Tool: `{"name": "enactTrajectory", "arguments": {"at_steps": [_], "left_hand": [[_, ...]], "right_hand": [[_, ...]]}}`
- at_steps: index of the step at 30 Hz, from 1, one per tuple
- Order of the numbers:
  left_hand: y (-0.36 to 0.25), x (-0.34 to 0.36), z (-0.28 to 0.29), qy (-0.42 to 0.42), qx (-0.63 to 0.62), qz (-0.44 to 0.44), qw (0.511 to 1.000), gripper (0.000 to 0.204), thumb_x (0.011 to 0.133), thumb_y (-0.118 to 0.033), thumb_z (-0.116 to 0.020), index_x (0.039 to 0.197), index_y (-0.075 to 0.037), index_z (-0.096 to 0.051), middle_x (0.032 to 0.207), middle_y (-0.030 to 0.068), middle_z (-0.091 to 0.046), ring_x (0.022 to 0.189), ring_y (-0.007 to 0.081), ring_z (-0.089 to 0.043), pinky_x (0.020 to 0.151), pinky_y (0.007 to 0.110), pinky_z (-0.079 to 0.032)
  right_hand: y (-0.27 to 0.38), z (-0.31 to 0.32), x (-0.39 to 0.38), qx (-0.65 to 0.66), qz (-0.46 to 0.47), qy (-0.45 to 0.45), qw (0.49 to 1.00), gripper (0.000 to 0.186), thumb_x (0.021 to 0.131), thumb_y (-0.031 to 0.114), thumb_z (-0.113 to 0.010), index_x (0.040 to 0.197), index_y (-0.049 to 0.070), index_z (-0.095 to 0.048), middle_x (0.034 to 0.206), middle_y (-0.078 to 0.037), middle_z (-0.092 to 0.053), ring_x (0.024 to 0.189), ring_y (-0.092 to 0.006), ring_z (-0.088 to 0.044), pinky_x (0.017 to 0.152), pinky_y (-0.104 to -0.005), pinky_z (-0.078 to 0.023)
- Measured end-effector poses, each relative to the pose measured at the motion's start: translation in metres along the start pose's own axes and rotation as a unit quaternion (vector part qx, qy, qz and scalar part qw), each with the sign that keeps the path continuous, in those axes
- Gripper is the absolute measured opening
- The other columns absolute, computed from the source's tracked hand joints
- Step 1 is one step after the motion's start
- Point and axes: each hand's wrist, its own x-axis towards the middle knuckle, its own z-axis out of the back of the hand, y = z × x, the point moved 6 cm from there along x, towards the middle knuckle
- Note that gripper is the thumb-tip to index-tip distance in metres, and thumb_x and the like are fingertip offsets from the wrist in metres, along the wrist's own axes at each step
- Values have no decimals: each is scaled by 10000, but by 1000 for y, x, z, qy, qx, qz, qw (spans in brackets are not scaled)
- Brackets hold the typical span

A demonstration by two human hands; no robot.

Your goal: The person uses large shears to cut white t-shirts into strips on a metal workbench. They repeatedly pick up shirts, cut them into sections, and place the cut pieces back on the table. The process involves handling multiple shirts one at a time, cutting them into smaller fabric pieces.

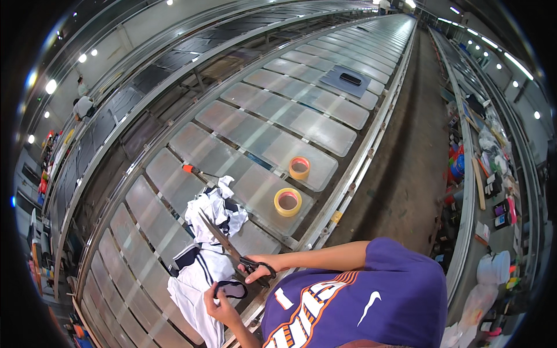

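Note:
My right hand [259, 269] is closed around the black handles of a pair of scissors [224, 239]. The long blades point away from me, over the white cloth, and look slightly parted. In my left hand [220, 306], fingers and thumb pinch a dark-edged cloth band [234, 289] that bends into a loop just below the scissors. White fabric [197, 289] with navy trim hangs beside that hand and spreads over the metal table [156, 272]. Beyond the blades lies a crumpled heap of white and navy cloth pieces [216, 212]. Whether the band joins the fabric is hard to see.
Two rolls of tape, one yellow [288, 213] and one orange [299, 176], rest on the table panels. An orange-ended tool [189, 169] lies past the heap. Farther off, a phone [350, 79] sits on a grey sheet [331, 81]. A cluttered bench [484, 232] runs along the right.

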Motion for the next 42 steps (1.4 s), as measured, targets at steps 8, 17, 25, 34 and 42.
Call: {"name": "enactTrajectory", "arguments": {"at_steps": [8, 17, 25, 34, 42], "left_hand": [[-20, -33, -19, 32, 99, -85, 991, 271, 753, 59, -665, 1009, -17, -716, 1046, 92, -549, 988, 240, -540, 856, 347, -434], [102, -94, 4, -57, -220, 245, 943, 282, 971, -305, -603, 914, -31, -638, 765, -5, -591, 680, 84, -501, 658, 270, -424], [130, -111, -33, -64, -632, 494, 594, 930, 847, -737, -497, 1401, -1, -372, 1397, 215, -479, 1274, 333, -484, 1051, 512, -406], [221, -64, 49, -255, -630, 383, 626, 505, 947, -354, -592, 1340, -57, -478, 1352, 147, -538, 1248, 312, -513, 1045, 501, -421], [145, 80, 172, -220, -474, 223, 823, 349, 915, -210, -662, 1224, -74, -573, 1193, 109, -623, 1087, 271, -604, 936, 468, -484]], "right_hand": [[5, -34, 37, -120, 149, 60, 980, 454, 690, 96, -665, 1104, 2, -503, 911, -115, -585, 832, -191, -556, 732, -326, -467], [31, -37, 46, 5, 117, 100, 988, 350, 878, 83, -576, 1208, 87, -458, 620, 65, -357, 536, -36, -357, 470, -227, -292], [50, -2, 27, 24, 67, -93, 993, 304, 836, 94, -561, 1135, 44, -540, 903, 7, -568, 806, -71, -513, 697, -233, -411], [73, 23, 16, -14, 34, -168, 985, 293, 924, 297, -586, 1133, 91, -590, 824, 71, -544, 679, -27, -439, 599, -202, -316], [118, 54, 120, 152, 154, -143, 966, 204, 927, 201, -566, 1046, 57, -645, 901, -23, -688, 784, -132, -660, 720, -270, -502]]}}
